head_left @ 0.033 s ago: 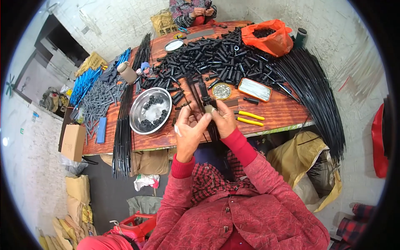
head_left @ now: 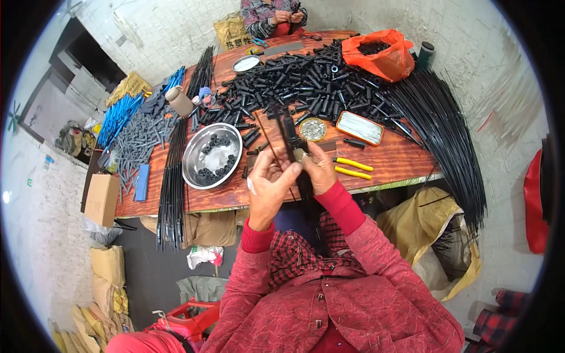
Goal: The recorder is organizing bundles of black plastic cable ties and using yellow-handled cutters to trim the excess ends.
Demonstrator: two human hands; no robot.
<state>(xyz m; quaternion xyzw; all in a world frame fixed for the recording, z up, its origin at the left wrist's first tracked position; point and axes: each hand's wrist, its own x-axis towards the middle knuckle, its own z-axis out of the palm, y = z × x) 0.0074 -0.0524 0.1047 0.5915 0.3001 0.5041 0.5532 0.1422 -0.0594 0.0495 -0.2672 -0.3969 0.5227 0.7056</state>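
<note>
My left hand (head_left: 268, 187) is closed around a thin dark rod (head_left: 266, 138), which slants up and away to the left. In my right hand (head_left: 319, 170), a long black tubular piece (head_left: 290, 130) stands nearly upright, blurred at its top. A small pale spot shows by the right thumb. My two hands almost meet over the table's near edge, and the left thumb points at the black piece. Left of them sits a round metal bowl (head_left: 187, 177) with small black ring-like parts. Pliers with yellow handles (head_left: 355, 167) lie beside my right hand.
Behind my hands spreads a heap of black tubular parts (head_left: 318, 82). A round tin (head_left: 303, 136) and a rectangular tray (head_left: 379, 140) hold small metal pieces. Black rod bundles (head_left: 172, 188) overhang the edge left and right. An orange bag (head_left: 393, 65) and another person (head_left: 265, 16) are at the far side.
The rod in my left hand now leans further left, apart from the black piece. The black piece has shifted slightly to the right.
</note>
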